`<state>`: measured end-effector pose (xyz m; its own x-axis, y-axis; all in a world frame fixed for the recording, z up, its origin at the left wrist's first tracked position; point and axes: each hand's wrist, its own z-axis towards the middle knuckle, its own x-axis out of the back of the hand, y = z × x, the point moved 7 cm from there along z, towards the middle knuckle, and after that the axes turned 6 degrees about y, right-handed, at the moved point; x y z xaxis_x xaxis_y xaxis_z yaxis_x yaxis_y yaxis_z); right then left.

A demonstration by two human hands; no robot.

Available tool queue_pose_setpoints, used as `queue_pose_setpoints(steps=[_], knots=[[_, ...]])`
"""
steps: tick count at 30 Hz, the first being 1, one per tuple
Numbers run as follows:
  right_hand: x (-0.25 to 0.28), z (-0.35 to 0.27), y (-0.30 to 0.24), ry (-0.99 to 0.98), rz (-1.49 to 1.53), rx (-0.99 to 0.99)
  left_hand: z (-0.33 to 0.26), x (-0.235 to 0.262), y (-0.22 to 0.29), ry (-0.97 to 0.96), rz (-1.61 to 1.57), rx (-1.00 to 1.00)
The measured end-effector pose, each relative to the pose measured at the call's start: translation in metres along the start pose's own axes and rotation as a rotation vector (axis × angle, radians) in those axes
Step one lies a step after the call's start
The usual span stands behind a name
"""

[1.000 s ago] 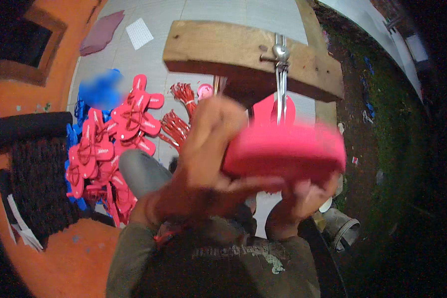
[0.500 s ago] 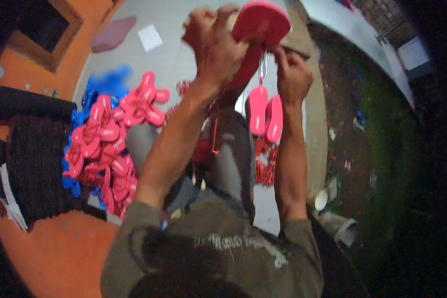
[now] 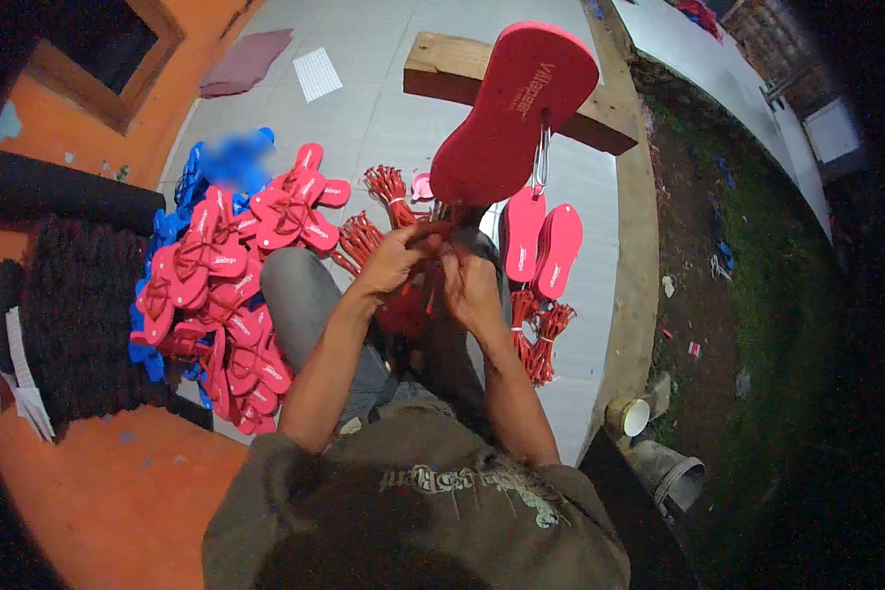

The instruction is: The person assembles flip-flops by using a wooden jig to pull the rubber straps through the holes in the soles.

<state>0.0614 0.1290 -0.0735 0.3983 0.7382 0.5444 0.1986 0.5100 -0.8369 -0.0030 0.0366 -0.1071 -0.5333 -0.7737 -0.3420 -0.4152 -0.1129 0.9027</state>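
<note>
A pink flip-flop sole stands tilted in front of me, its heel end just above my hands. A thin silver metal tool hangs at its right edge. Below the sole, my left hand and my right hand meet over my lap, fingers closed in a pinch. Between them is a dark red strap, partly hidden by the fingers and blurred. Two more pink soles lie to the right, with bundles of red straps nearer me.
A wooden beam lies behind the sole. At left are a heap of strapped pink flip-flops, blue ones and a dark stack. More red strap bundles lie ahead. A pale bucket stands lower right.
Both hands have come down and toward me from the top of the sole and now meet below it. The sole stays up without them, and the wooden beam shows more fully.
</note>
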Motion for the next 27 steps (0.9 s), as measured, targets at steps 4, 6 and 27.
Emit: queue_pose_setpoints(steps=[4, 6, 27], knots=[[0.001, -0.002, 0.025, 0.108, -0.005, 0.12, 0.0, -0.019, -0.004, -0.012, -0.188, 0.041], [0.011, -0.009, 0.031, 0.187, 0.143, 0.012, 0.001, -0.021, -0.011, -0.028, -0.288, 0.035], [0.034, -0.067, 0.033, -0.099, 1.067, -0.469, -0.059, 0.002, 0.016, -0.18, 0.069, 0.052]])
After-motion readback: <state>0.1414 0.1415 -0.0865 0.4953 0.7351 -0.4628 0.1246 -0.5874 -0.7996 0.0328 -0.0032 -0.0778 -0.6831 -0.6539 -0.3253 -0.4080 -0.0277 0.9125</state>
